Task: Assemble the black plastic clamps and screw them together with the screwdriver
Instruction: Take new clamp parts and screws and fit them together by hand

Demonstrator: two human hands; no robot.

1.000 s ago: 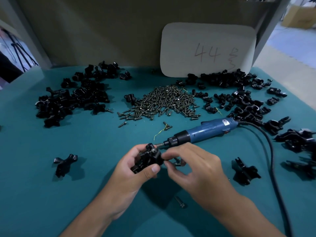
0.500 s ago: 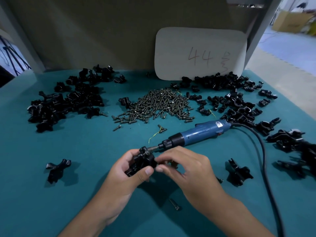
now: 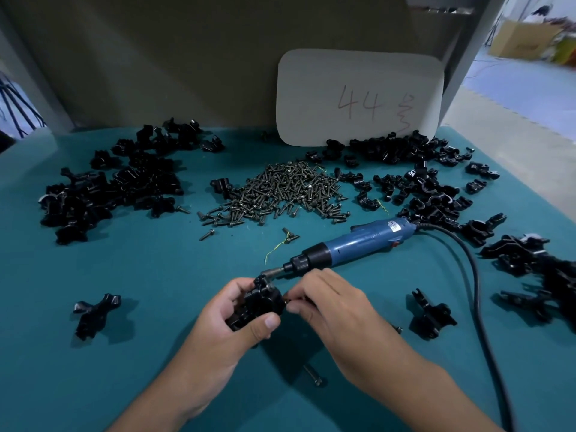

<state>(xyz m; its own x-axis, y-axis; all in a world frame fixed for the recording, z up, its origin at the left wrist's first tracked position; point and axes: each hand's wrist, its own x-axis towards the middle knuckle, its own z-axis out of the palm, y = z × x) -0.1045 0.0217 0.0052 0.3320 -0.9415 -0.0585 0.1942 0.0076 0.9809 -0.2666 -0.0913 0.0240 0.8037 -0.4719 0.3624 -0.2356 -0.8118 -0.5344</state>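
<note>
Your left hand point(image 3: 227, 319) grips the black plastic clamp assembly point(image 3: 257, 302) above the teal bench point(image 3: 156, 275). Your right hand point(image 3: 330, 304) pinches a small dark screw point(image 3: 288, 302) against the clamp's right side. The blue electric screwdriver point(image 3: 352, 244) lies just beyond your hands.

Behind and beside the bench

A pale rounded card point(image 3: 360, 98) leans against the olive-grey back panel point(image 3: 162, 57) at the far edge of the teal table mat point(image 3: 149, 275); it bears "44" and a further handwritten mark in faded red. A thin yellow-green thread point(image 3: 274, 249) lies on the mat near the middle. A grey upright post point(image 3: 461, 54) stands at the panel's right end. Beyond it, on the pale blue floor point(image 3: 511, 85), sits a brown cardboard box point(image 3: 523, 39), with brightly coloured items just beside it, too blurred to tell. At far left, dark tripod legs point(image 3: 18, 110) show past the panel.
</note>
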